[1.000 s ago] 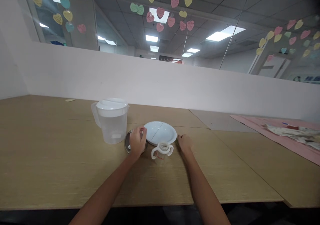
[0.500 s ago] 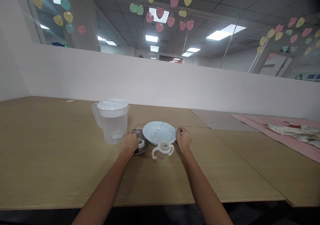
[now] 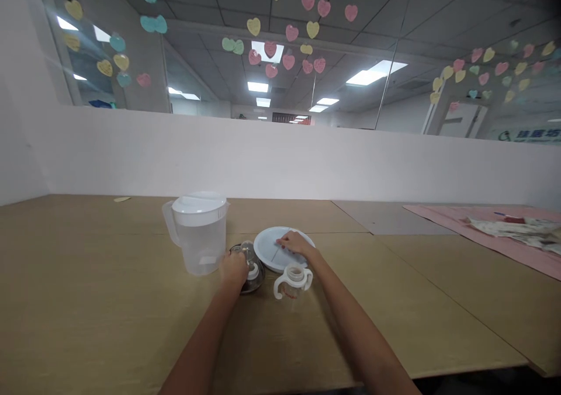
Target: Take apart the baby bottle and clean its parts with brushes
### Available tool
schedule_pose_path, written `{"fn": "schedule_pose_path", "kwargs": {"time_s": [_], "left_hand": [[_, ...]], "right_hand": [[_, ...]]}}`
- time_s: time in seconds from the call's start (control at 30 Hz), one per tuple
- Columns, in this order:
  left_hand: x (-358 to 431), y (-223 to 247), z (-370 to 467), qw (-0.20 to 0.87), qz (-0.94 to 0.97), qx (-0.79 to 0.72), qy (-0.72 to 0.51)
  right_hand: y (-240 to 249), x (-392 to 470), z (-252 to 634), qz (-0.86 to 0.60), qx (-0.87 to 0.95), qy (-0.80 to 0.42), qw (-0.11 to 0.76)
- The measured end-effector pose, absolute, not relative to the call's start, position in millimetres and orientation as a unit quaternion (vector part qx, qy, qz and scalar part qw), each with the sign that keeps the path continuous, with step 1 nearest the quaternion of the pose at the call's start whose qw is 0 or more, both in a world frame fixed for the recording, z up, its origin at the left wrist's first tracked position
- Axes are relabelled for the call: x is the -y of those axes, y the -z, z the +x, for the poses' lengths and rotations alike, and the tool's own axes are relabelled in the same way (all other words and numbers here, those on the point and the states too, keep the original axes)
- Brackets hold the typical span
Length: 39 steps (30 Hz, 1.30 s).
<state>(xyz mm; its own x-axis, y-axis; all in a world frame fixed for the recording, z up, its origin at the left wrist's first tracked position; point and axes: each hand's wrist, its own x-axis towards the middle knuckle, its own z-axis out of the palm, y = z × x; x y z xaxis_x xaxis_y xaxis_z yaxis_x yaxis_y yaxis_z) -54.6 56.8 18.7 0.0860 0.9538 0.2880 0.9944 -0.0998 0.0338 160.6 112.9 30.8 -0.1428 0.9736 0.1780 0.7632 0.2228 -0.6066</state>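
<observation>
My left hand (image 3: 234, 270) is closed at the left side of a small dark metal bowl (image 3: 262, 279), its fingers reaching over the rim. Inside that bowl lie a white bottle collar (image 3: 253, 272) and a clear dome-shaped piece (image 3: 246, 246); what the fingers grip is hidden. Over the white plate (image 3: 268, 242) is my right hand (image 3: 297, 243), fingertips drawn together; anything between them is too small to make out. A thin dark line crosses the plate. In front stands an uncapped clear baby bottle (image 3: 293, 290) with two white handles.
A lidded translucent pitcher (image 3: 204, 240) stands left of the bowl, its handle facing left. At far right a pink cloth (image 3: 438, 215) carries a crumpled whitish fabric (image 3: 512, 227). A white wall (image 3: 307, 161) rises behind the wooden table (image 3: 131, 301).
My right hand has moved left from the plate's right edge to over the plate. The left hand stays at the bowl. The view has shifted, so the items appear lower.
</observation>
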Motion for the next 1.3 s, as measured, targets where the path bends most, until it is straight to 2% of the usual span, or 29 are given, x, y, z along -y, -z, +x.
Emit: {"fn": "schedule_pose_path", "kwargs": {"time_s": [0.17, 0.33, 0.43, 0.53, 0.67, 0.83, 1.07, 1.3], "left_hand": [[-50.5, -28.8, -54.7, 0.09, -0.727, 0.668, 0.131], [-40.3, -40.6, -52.8, 0.092, -0.711, 0.678, 0.165], [-37.2, -46.2, -52.4, 0.104, -0.697, 0.663, 0.251], [-35.5, -50.4, -49.9, 0.091, -0.684, 0.612, 0.387], [-30.1, -52.2, -38.5, -0.021, -0.662, 0.524, 0.536], [-21.5, -43.0, -19.0, -0.139, -0.692, 0.434, 0.56], [-22.4, -25.4, -8.9, -0.15, -0.728, 0.401, 0.536], [-25.5, -20.5, -8.3, -0.193, -0.699, 0.443, 0.527]], "right_hand": [[-29.7, -129.3, 161.7, -0.573, 0.705, -0.228, 0.351], [-57.3, -130.9, 169.6, -0.531, 0.673, -0.274, 0.436], [-82.4, -115.1, 176.2, -0.446, 0.619, -0.335, 0.553], [-109.6, -89.4, 180.9, -0.395, 0.596, -0.349, 0.606], [-139.2, -54.8, 178.9, -0.365, 0.611, -0.362, 0.603], [-157.6, -28.7, 166.1, -0.343, 0.637, -0.355, 0.592], [-157.1, -21.2, 144.3, -0.339, 0.69, -0.322, 0.553], [-148.6, -26.8, 128.4, -0.331, 0.747, -0.288, 0.499]]}}
